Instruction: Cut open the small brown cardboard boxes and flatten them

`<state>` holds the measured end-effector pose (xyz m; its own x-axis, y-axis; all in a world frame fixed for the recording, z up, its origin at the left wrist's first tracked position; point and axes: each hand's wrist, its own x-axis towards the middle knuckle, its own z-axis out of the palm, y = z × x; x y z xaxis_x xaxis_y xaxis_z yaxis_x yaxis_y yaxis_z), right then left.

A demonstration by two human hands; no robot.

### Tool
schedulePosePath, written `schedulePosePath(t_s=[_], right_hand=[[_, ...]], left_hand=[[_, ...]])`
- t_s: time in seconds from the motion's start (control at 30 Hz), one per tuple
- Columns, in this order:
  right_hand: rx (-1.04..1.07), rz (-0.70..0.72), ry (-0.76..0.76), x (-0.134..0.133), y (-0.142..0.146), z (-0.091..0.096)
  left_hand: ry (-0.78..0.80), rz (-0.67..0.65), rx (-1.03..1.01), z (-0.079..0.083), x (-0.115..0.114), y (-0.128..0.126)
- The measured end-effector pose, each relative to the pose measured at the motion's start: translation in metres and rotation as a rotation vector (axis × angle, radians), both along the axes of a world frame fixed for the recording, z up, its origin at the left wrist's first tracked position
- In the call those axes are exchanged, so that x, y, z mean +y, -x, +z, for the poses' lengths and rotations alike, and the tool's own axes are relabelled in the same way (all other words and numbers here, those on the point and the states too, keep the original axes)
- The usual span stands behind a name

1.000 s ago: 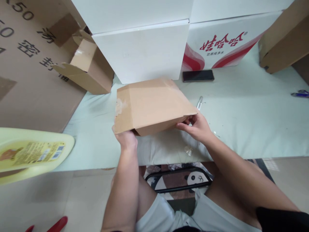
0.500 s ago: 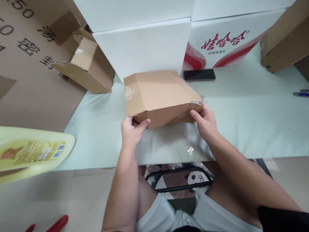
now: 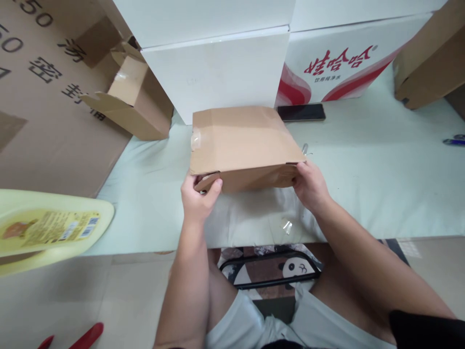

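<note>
A brown cardboard box [image 3: 250,138] rests on the pale green cloth in front of me, its broad top face up and clear tape on its left side. My left hand [image 3: 199,198] grips the near left corner, thumb on the front face and fingers tucked behind a flap. At the near right corner my right hand [image 3: 311,186] is closed on the cardboard, with some fingers hidden under the edge. A small clear strip sticks up just behind the right hand. The box's underside is hidden.
White cartons [image 3: 218,75] stand behind the box, with a black phone [image 3: 301,112] at their foot. An open cardboard box [image 3: 136,99] is at left. A yellow bottle [image 3: 54,228] juts in at lower left. Scraps of tape [image 3: 286,226] lie near the cloth's front edge.
The box's left side has flattened out level with the top, and its front face looks straighter. My right thumb has shifted to the top edge at the right corner.
</note>
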<state>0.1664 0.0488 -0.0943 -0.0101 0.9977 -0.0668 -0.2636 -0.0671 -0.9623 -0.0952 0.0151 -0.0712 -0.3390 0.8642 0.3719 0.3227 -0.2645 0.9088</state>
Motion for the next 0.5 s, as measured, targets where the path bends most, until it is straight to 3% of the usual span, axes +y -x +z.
schedulePosePath(t_s=[0.2, 0.3, 0.4, 0.5], right_hand=[[0.080, -0.138, 0.217, 0.003, 0.000, 0.004], [0.065, -0.181, 0.192, 0.004, 0.000, 0.004], [0.069, -0.198, 0.084, 0.003, 0.000, 0.004], [0.037, -0.159, 0.010, 0.002, -0.002, 0.005]], left_hand=[[-0.038, -0.223, -0.399, -0.001, -0.001, 0.003], [0.052, -0.167, -0.520, 0.006, 0.003, 0.006], [0.163, -0.017, -0.372, 0.008, 0.009, 0.010], [0.262, -0.034, -0.124, 0.005, 0.010, 0.013]])
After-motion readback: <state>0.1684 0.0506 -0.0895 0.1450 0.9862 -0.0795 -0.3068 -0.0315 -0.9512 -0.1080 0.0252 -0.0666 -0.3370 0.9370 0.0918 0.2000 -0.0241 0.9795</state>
